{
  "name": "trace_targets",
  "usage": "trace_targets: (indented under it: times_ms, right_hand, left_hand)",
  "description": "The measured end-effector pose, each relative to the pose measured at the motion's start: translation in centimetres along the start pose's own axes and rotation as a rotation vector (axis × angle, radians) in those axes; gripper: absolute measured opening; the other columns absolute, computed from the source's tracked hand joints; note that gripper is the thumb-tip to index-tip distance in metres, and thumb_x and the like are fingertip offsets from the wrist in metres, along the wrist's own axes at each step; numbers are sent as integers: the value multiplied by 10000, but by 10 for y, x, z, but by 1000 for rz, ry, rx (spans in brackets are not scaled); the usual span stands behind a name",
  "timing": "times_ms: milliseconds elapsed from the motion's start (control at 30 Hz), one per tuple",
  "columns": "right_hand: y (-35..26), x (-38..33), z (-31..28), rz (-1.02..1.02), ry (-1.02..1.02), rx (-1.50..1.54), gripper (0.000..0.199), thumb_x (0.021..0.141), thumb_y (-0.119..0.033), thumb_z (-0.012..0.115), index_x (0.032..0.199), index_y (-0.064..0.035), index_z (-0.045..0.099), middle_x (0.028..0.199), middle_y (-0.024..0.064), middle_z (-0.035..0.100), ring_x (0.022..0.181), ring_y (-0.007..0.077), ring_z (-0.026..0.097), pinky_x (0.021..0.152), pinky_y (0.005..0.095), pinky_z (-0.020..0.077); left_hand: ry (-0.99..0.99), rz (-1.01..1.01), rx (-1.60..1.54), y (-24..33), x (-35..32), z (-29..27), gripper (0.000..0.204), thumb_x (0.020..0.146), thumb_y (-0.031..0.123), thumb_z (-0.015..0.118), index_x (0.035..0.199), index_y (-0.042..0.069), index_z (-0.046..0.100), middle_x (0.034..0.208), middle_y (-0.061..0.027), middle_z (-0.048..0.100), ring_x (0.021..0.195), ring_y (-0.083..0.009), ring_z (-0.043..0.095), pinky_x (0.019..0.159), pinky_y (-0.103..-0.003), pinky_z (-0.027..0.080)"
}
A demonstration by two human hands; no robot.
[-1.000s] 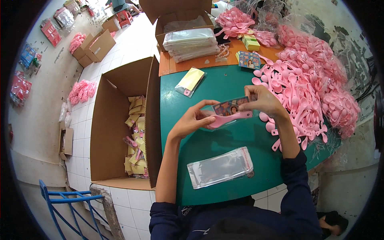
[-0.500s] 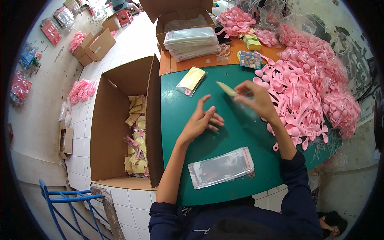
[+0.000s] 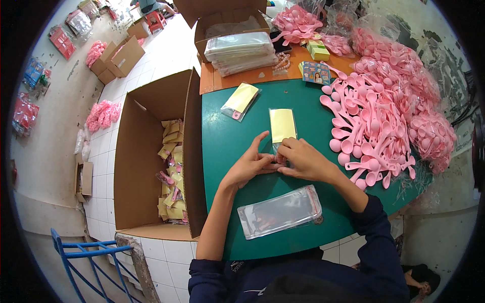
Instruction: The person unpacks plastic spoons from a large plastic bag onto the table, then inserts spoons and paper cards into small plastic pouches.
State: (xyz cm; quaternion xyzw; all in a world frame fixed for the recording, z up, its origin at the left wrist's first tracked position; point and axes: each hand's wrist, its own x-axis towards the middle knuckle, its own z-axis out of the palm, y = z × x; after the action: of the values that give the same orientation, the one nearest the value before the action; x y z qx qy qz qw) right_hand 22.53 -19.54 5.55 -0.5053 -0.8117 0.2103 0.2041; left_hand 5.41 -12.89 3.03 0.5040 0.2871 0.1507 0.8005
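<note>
On the green table lies a clear plastic bag with a yellow card [image 3: 283, 125] inside, its near end covered by my fingers. My right hand [image 3: 305, 160] curls over that end in a pinch. From the left, my left hand [image 3: 252, 164] pinches at the same end, its index finger raised. What else the bag holds is hidden under my hands. A stack of clear plastic bags [image 3: 279, 212] lies on the table close to me. Farther off to the left is a filled bag [image 3: 241, 101] with a yellow card and a pink piece.
A heap of pink spoons [image 3: 371, 126] covers the table's right side, with bagged spoons [image 3: 429, 131] behind. Left of the table stands a deep cardboard box [image 3: 151, 151] holding packed bags. Bag bundles [image 3: 240, 50], a card stack [image 3: 317, 73] and a blue rail [image 3: 91, 247] surround the area.
My right hand has brought the yellow-card bag down and left, so it now lies flat before me. Both hands have come together at its near end.
</note>
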Motion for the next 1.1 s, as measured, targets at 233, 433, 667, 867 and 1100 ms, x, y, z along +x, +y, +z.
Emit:
trace_targets:
  times_ms: [233, 433, 667, 867, 1100]
  right_hand:
    - [-5, 0, 9, -37, 52, -149, 161, 674, -120, 627, 745, -76, 489, 787, 55, 465, 795, 217, 475, 725, 332, 337]
    - [-5, -12, -13, -93, -65, 211, 140, 715, -112, 609, 750, -63, 482, 742, 45, 447, 704, 173, 459, 681, 282, 356]
    - [94, -137, -151, 561, 465, 320, 168, 758, -6, 506, 926, -4, 498, 792, 36, 513, 735, 98, 493, 686, 241, 421]
    - [74, -107, -97, 190, 618, -339, 385, 693, -25, 525, 1070, -15, 447, 939, 108, 486, 811, 231, 515, 712, 320, 426]
    - [23, -4, 7, 135, 357, -107, 359, 661, -80, 655, 948, -28, 447, 889, 126, 400, 768, 265, 501, 673, 329, 429]
  left_hand:
    - [85, 9, -21, -4, 5, 4, 555, 834, 53, 483, 1302, 75, 184, 877, -131, 570, 805, -167, 593, 762, -297, 500]
    - [218, 129, 168, -7, 11, 6, 546, 795, 19, 515, 1267, 45, 244, 814, -109, 594, 735, -133, 589, 679, -242, 493]
    - [162, 80, 96, 2, 6, 6, 279, 825, 17, 454, 1104, 5, 439, 770, -97, 595, 704, -112, 587, 615, -218, 484]
    - [139, 65, 14, -3, 10, 3, 177, 853, 87, 464, 1004, 3, 506, 831, -89, 596, 735, -108, 593, 642, -195, 488]
    - [158, 147, -189, 4, 5, 3, 163, 852, 83, 466, 984, -4, 503, 834, -72, 584, 759, -110, 586, 689, -205, 496]
